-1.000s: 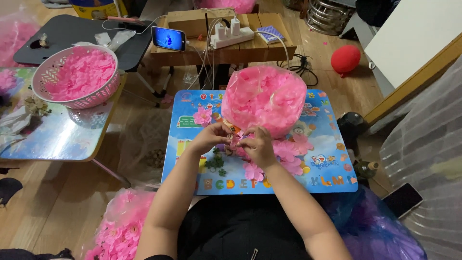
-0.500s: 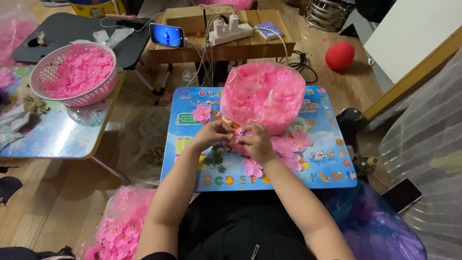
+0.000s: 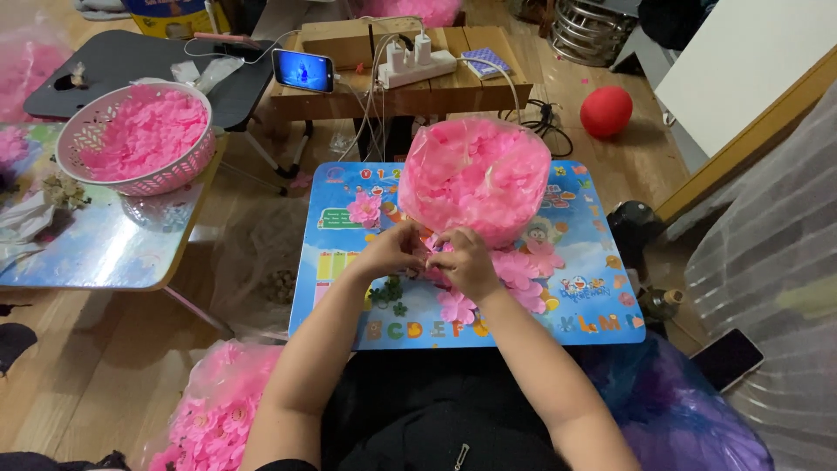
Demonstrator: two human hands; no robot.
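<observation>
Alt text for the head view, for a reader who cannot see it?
Both hands, left hand and right hand, meet over pink fabric flowers on a small blue table, below a bag of pink petals. A basket of petals sits left.

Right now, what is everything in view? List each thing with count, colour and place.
small table: one, blue with cartoon print, centre
bag of petals: one, pink in clear plastic, far side of that table
loose fabric flowers: several, pink, beside the hands
green pieces: a few, near the left hand
basket of petals: one, pink, on the left table
phone: one, screen lit, on the wooden table
power strip: one, white, same table
ball: one, red, on the floor
bag of flowers: one, pink, floor lower left
left hand, right hand: together on pink flower parts
</observation>
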